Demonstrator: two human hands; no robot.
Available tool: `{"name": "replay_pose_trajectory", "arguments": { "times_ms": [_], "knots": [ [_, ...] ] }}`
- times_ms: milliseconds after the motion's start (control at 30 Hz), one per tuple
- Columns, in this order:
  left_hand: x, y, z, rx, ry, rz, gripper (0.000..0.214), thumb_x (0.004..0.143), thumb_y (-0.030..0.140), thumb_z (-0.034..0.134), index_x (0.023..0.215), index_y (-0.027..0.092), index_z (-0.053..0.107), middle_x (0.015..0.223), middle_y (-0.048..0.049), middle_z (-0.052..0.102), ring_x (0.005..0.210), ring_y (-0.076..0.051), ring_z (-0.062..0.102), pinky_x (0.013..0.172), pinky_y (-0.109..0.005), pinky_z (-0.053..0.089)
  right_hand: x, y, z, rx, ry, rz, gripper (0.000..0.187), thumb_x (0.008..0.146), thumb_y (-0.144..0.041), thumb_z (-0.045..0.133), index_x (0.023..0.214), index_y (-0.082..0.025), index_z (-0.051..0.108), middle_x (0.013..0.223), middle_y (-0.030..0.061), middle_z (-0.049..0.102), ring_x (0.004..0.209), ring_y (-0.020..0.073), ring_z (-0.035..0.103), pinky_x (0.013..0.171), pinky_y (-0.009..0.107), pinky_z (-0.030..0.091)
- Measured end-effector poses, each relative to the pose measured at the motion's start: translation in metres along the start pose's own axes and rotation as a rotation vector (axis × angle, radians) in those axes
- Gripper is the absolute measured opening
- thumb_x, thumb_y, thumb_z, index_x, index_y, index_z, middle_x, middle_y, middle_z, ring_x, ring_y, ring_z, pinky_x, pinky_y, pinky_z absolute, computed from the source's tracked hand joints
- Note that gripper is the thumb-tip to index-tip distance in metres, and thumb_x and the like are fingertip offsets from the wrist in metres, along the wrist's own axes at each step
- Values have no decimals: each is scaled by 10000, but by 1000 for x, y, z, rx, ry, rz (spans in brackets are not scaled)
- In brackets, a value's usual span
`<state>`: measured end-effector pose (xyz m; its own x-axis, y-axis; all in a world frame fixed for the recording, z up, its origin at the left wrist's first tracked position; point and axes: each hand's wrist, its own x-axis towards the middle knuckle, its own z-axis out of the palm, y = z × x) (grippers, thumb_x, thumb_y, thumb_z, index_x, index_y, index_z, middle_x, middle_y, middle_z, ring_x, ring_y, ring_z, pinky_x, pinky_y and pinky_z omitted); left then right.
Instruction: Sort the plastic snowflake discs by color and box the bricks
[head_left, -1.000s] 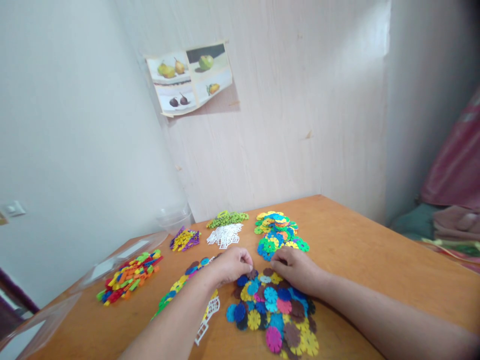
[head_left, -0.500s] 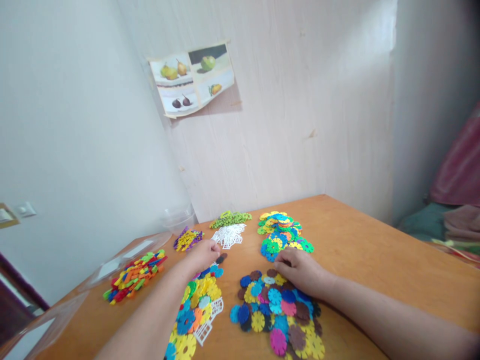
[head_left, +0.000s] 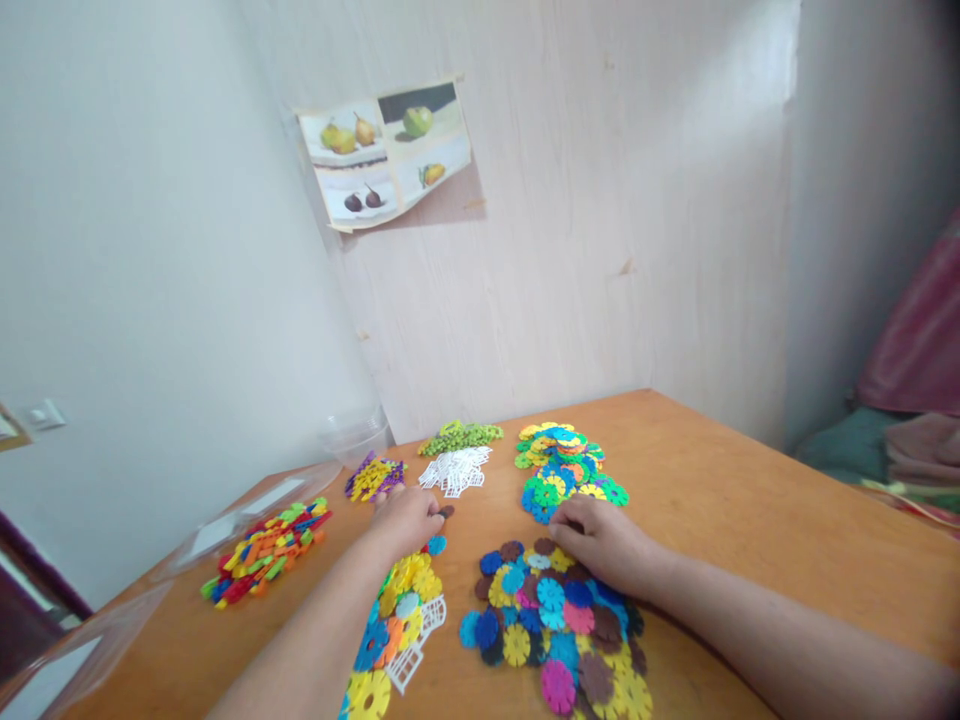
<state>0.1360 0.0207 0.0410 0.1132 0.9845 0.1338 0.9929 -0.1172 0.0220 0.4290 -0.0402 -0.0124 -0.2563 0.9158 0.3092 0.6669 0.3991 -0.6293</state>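
My left hand [head_left: 407, 520] is palm down over the far end of the left pile of flower-shaped plastic discs [head_left: 411, 578], fingers apart from the thumb. A dark brown disc [head_left: 447, 511] lies right at its thumb side; whether they touch is unclear. A white lattice piece [head_left: 417, 645] rests along that pile's right edge. My right hand [head_left: 600, 538] is curled above the far right edge of a larger mixed disc pile [head_left: 551, 595]. Its fingers are bent in, and anything inside them is hidden. Past its fingertips sits a yellow, green and blue disc pile [head_left: 559, 465].
On the wooden table [head_left: 720, 500] are white lattice pieces [head_left: 456, 470], green pieces [head_left: 461, 437], yellow and purple pieces [head_left: 373, 478] and a multicoloured heap [head_left: 270, 550]. A clear tub [head_left: 356, 432] and plastic bags [head_left: 247, 515] stand along the left side. A wall is behind.
My left hand has shifted slightly left and towards me, away from the white lattice pieces, and its fingers have spread. The right hand has stayed in place.
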Motion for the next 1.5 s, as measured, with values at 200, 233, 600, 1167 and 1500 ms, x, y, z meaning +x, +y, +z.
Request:
{"name": "replay_pose_trajectory", "arguments": {
  "times_ms": [200,233,600,1167,1500],
  "knots": [
    [1,5,-6,41,79,4,235,802,257,515,629,213,669,749,-66,670,870,-242,590,803,-336,374,1,2,0,-9,-10,8,219,867,-273,520,747,-182,680,818,49,691,773,173,606,681,255,401],
    [1,7,-7,16,86,8,228,799,255,516,629,211,662,735,-59,663,834,-228,591,767,-317,374,1,2,1,-11,-9,6,221,869,-273,520,749,-184,682,822,48,691,779,173,607,686,253,402],
    [-16,52,0,-628,-270,138,127,666,290,554,650,170,595,600,36,499,581,-104,413,524,-214,290,0,-2,-1,-27,-9,10,227,868,-272,524,746,-180,691,814,54,695,765,175,602,680,259,401],
    [10,7,-1,-298,-45,6,99,731,231,576,710,190,664,674,3,649,659,-146,572,552,-223,326,1,1,0,-29,-9,1,216,865,-272,528,741,-187,684,822,52,695,774,174,607,708,255,412],
    [15,1,12,-51,26,-25,132,712,379,679,740,267,743,810,-53,717,887,-261,617,794,-337,392,1,3,1,-21,-12,-5,231,875,-275,515,755,-191,694,824,48,693,789,176,611,703,255,413]
  ]
}}
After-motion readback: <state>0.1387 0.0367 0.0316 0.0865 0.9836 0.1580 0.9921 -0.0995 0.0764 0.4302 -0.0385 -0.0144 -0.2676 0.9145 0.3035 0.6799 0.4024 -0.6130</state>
